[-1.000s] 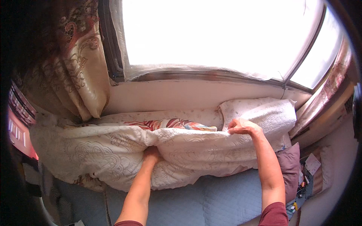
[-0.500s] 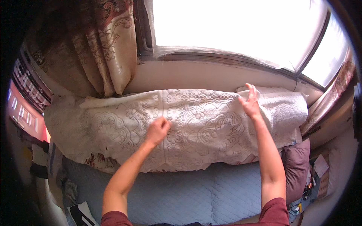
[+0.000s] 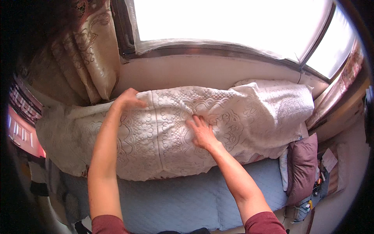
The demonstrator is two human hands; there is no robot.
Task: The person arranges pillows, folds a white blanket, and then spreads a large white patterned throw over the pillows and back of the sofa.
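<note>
A white quilted cover (image 3: 136, 152) with a raised floral pattern drapes over a long raised form, probably a sofa back. At its far upper edge, left of the seam, my left hand (image 3: 130, 99) curls its fingers over the cloth; motion blurs them a little, and their tips are partly hidden. My right hand (image 3: 201, 132) presses on the cover right of the seam, its fingers spread and nothing held. Small wrinkles gather round those fingers. Toward the right, the cover bunches into a raised fold (image 3: 249, 91).
A blue quilted seat (image 3: 175, 202) runs along the near side. At its right end stands a dark purple cushion (image 3: 302, 167), with small clutter (image 3: 317, 187) beyond. Behind the cover are a wall, a bright window (image 3: 233, 23) and beige curtains (image 3: 91, 50).
My left hand has moved up and left to the cover's far edge. My right hand has come down and left from the far right edge onto the cover's middle. The view has shifted slightly.
</note>
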